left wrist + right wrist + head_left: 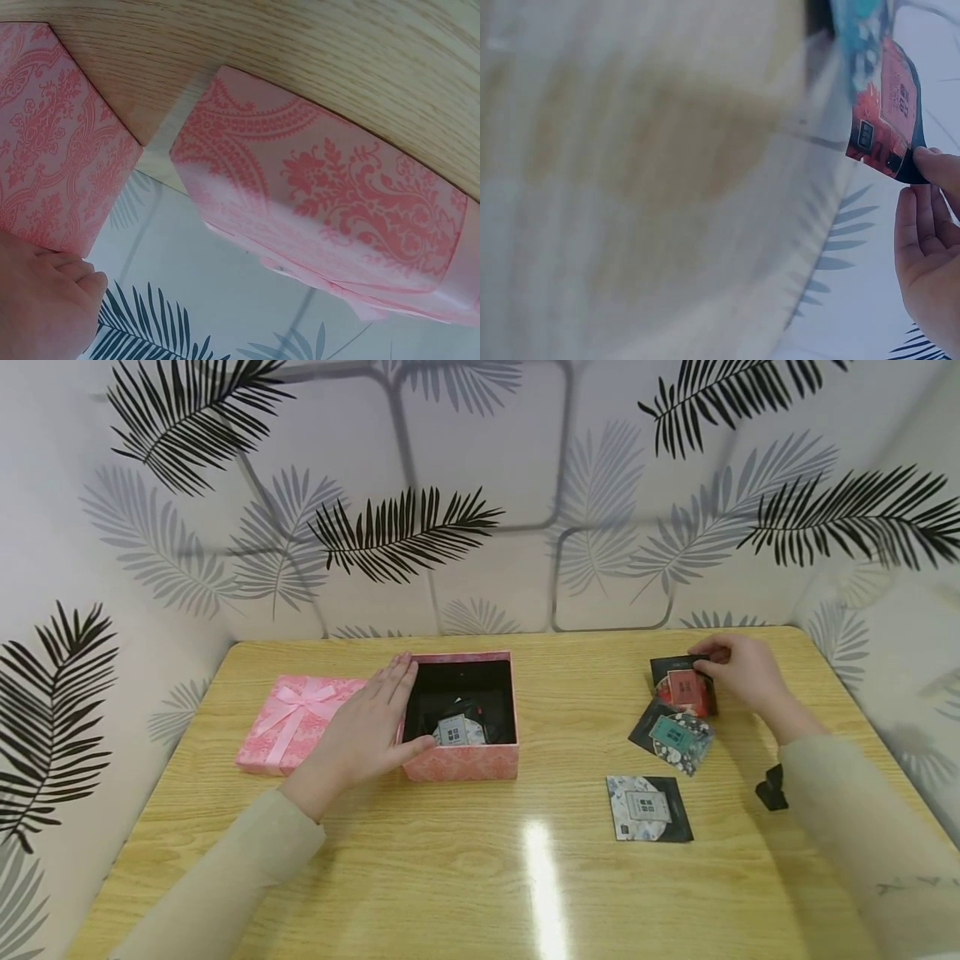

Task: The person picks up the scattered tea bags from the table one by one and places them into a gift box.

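Note:
My left hand (363,727) rests along the left rim of a pink patterned box (465,763), fingers mostly straight and thumb at the front edge. The box stands uncovered, its inside black, with a sachet bearing a grey label (453,730) and something dark inside. At the far right my right hand (746,670) pinches the edge of a black and red sachet (684,687) between thumb and fingers. This red sachet (889,112) hangs tilted in the right wrist view. Just in front of it lies a green-labelled sachet (678,737), partly overlapped by it in the head view.
A pink lid with a ribbon bow (296,714) lies left of the box. Nearer the front is a black and white floral sachet (649,808). A small black object (772,787) sits beside the right forearm. A leaf-patterned wall covering (480,577) rises behind the wooden table (420,868).

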`<state>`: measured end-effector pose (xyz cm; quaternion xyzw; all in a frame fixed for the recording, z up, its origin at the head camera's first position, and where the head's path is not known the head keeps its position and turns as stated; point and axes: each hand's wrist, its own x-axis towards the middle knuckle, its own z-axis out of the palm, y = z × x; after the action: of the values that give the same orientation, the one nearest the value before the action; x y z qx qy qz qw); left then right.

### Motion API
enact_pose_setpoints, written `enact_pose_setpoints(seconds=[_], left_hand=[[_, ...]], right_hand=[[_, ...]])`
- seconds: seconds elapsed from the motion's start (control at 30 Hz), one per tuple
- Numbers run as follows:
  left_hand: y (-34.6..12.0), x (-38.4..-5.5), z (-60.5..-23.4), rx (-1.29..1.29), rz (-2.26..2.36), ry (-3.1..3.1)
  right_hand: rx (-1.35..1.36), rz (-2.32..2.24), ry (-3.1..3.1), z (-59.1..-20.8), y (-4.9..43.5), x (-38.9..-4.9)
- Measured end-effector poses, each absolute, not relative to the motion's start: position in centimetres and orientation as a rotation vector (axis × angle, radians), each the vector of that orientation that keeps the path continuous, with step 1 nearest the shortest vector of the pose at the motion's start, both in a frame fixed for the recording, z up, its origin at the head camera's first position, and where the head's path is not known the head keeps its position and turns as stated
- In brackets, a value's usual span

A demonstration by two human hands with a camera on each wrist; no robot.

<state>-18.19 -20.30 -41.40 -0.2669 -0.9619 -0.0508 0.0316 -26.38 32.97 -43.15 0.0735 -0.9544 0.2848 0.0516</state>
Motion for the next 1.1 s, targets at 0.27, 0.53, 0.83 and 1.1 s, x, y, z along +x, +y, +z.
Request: enact_pose_setpoints(seconds=[0.27,0.53,0.83,1.1], left_hand=[[-20.3,-18.3,-41.3,-0.831,-0.138,-2.959],[-20.2,-18.3,-41.0,-0.836,-0.145,-2.967],[-20.3,-18.2,-40.9,-0.831,-0.125,-2.968],[-20.3,-18.3,-40.8,-0.836,-0.098,-2.963]], right_hand=[[0.212,0.871,-2.850,-40.9,31.7,-26.6],[0.232,0.868,-2.788,-38.1,29.4,-26.9],[0.295,0.902,-2.771,-35.2,25.6,-27.3],[0.388,0.957,-2.714,-33.7,22.0,-27.0]])
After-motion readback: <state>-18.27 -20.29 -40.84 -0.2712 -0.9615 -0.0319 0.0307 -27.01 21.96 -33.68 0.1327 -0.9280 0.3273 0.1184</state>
